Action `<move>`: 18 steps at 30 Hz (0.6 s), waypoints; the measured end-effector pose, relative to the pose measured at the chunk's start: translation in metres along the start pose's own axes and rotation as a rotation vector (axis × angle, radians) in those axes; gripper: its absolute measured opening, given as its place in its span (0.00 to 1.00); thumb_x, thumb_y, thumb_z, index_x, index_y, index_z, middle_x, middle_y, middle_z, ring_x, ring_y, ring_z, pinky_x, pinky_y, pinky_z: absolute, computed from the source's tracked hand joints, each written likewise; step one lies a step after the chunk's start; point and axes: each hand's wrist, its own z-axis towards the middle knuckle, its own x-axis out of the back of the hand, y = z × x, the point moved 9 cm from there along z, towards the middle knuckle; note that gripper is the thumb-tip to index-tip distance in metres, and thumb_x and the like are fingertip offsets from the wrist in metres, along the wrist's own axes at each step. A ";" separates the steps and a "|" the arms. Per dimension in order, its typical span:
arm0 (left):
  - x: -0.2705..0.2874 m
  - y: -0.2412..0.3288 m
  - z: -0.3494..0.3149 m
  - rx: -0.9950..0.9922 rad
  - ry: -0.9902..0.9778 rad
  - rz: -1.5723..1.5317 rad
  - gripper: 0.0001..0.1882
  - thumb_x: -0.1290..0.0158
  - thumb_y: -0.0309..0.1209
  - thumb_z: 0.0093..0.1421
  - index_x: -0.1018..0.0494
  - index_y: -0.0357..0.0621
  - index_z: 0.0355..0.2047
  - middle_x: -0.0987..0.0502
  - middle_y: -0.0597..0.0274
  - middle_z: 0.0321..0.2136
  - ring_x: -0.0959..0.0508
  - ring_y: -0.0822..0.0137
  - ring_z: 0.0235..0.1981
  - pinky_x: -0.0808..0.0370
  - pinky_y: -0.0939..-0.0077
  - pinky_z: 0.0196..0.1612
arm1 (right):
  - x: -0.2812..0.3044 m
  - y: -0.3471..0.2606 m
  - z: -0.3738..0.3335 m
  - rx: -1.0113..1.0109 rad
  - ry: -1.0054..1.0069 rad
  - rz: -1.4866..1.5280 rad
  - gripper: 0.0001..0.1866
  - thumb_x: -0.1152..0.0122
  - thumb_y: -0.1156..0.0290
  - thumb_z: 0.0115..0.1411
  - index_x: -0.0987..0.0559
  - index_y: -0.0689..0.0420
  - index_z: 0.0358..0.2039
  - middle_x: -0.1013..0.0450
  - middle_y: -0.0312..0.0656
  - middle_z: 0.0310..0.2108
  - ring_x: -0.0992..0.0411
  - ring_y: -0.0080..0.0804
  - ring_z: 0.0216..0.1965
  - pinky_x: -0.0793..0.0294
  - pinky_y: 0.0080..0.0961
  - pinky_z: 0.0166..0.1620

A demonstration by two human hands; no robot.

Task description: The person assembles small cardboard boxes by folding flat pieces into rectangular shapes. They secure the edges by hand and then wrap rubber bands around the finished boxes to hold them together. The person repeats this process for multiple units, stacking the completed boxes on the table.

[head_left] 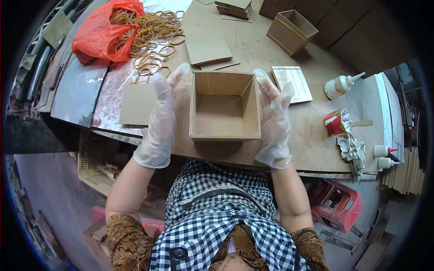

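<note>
An open-topped brown board box (225, 137) stands on the table in front of me, its inside bare. My left hand (163, 113), in a thin whitish glove, is held upright left of the box with fingers stretched and a gap between it and the wall. On the other side my right hand (275, 117), gloved alike, has its fingers spread close along the box's right wall; whether it touches cannot be told. A flat board panel (134, 104) lies beside my left hand. Near my right fingers is a pale wood-grained panel (293, 85).
Rubber bands (158, 29) spill from a red plastic bag (92, 40). Stacked panels (208, 49) lie behind the box. A banded box (289, 34) stands far right. Along the right sit a glue bottle (338, 87), red tub (334, 123) and rag (352, 153). Below is a red stool (343, 207).
</note>
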 end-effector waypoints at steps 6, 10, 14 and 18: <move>-0.038 -0.018 -0.022 -0.040 -0.041 -0.524 0.47 0.68 0.68 0.65 0.48 0.42 0.70 0.41 0.57 0.67 0.41 0.63 0.68 0.45 0.65 0.70 | -0.040 0.021 -0.011 -0.170 -0.033 0.362 0.56 0.51 0.30 0.60 0.50 0.65 0.71 0.45 0.49 0.69 0.44 0.39 0.68 0.47 0.39 0.71; -0.040 -0.025 -0.025 -0.065 -0.018 -0.555 0.47 0.66 0.68 0.64 0.47 0.44 0.69 0.39 0.58 0.65 0.40 0.63 0.66 0.43 0.62 0.70 | -0.050 0.016 -0.015 -0.204 -0.054 0.399 0.55 0.56 0.27 0.60 0.51 0.60 0.72 0.45 0.48 0.69 0.44 0.40 0.68 0.47 0.40 0.71; -0.037 -0.026 -0.020 -0.146 0.016 -0.496 0.48 0.61 0.68 0.63 0.49 0.42 0.69 0.41 0.58 0.66 0.39 0.63 0.66 0.41 0.61 0.69 | -0.045 0.026 -0.018 -0.253 -0.099 0.351 0.51 0.60 0.28 0.62 0.51 0.55 0.72 0.44 0.45 0.69 0.43 0.39 0.67 0.43 0.40 0.69; -0.038 -0.028 -0.024 0.024 0.051 -0.425 0.51 0.58 0.72 0.58 0.47 0.43 0.68 0.37 0.57 0.64 0.36 0.60 0.65 0.36 0.57 0.67 | -0.045 0.034 -0.020 -0.367 -0.073 0.347 0.51 0.57 0.28 0.61 0.50 0.54 0.71 0.43 0.45 0.68 0.40 0.39 0.66 0.39 0.40 0.68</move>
